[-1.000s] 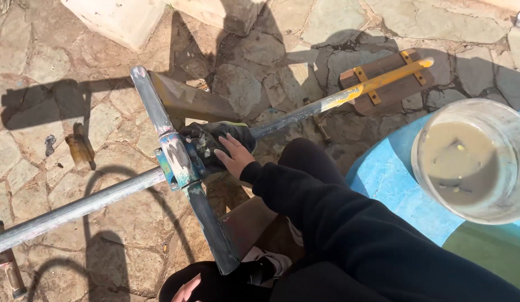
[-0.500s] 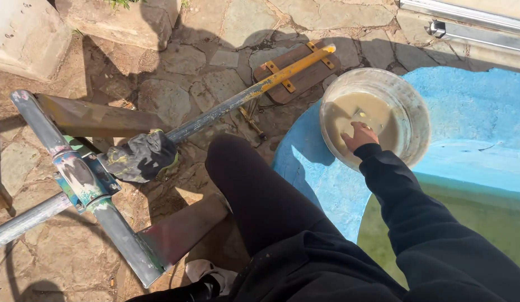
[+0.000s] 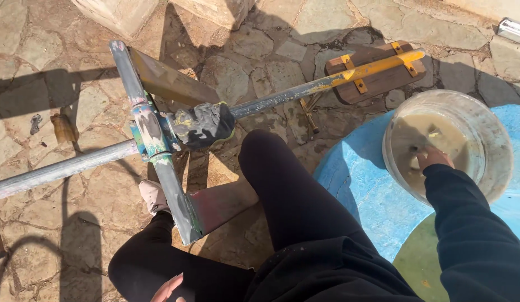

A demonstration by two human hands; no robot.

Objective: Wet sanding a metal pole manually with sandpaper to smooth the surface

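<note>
One clear bucket sits on the blue tub's rim, and your right hand is dipped in its murky liquid, grip hidden. Your left hand rests loosely open on your thigh. One metal cross-frame with a rag-wrapped joint lies beside your knee.

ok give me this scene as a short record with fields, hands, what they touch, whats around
right hand: dipped in the murky liquid of a clear plastic bucket
left hand: bare, resting by the knee at the bottom edge, holding nothing visible
bucket support: blue tub rim
in front: metal cross-shaped tool with a stained glove draped on it
far end: yellow bar on a wooden board
ground: stone paving
</note>
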